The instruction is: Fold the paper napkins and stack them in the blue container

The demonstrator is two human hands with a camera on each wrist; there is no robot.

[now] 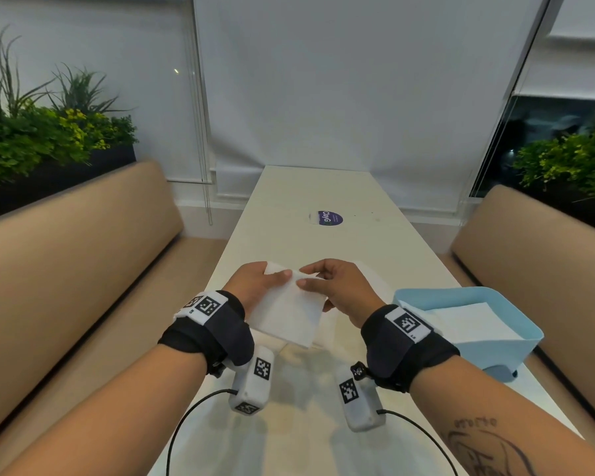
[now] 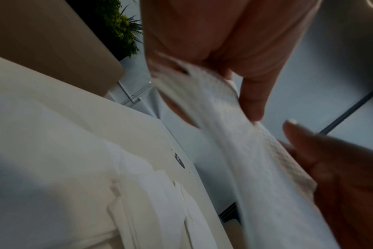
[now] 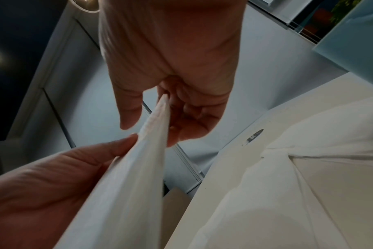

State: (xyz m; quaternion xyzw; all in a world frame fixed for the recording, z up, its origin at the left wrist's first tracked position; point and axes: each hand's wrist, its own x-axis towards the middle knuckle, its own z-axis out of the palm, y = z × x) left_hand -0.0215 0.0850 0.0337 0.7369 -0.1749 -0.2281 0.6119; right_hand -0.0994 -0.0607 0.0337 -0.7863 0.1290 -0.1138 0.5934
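Pinching the napkin (image 1: 287, 314) along its far edge, your left hand (image 1: 255, 283) and right hand (image 1: 340, 286) hold it up off the worktop (image 1: 323, 194), between them, with the blue container (image 1: 488, 355) just beside your right wrist. Pull the hands apart and the thin paper may tear, or its layers may slip askew. Only the right wrist view shows the napkin edge-on, layered; the wrist views also reveal loose napkins (image 3: 266, 193) lying under your hands.
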